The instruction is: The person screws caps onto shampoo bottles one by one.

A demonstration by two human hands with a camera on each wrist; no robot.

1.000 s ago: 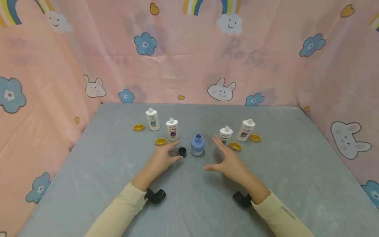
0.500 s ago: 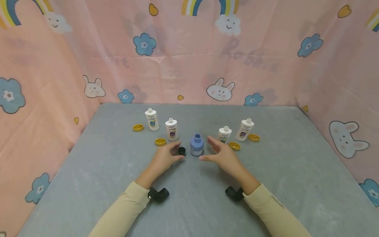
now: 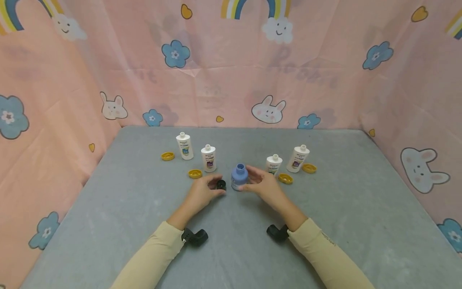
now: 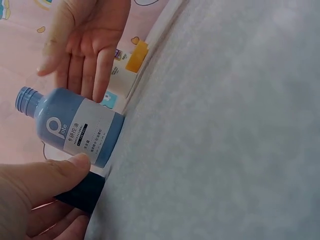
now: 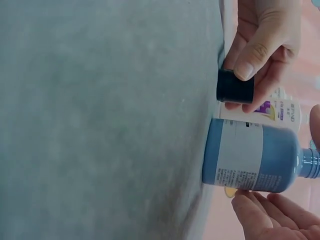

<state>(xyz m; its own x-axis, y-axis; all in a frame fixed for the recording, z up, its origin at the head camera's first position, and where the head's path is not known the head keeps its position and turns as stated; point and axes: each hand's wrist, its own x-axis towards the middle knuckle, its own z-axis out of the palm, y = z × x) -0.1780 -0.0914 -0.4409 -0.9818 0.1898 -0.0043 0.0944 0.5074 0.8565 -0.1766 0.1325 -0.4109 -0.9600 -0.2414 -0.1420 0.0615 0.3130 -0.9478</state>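
A blue bottle with a bare threaded neck and a white label stands upright on the grey tabletop. My right hand is at its right side, thumb toward the front and fingers toward the back. In the right wrist view its fingertips are right at the bottle's side; in the left wrist view its thumb stands apart. Left of the bottle, my left hand holds a black cap between thumb and fingers, close to the tabletop, as the right wrist view shows.
Two white bottles with open necks stand at the back left: one white bottle and a nearer white bottle. Two more, a white bottle and a partly hidden white bottle, stand at right. Several yellow caps, including a left yellow cap, lie beside them.
My right hand has moved left and in to the blue bottle's side. My left hand has shifted slightly right and its fingers have come round the black cap.
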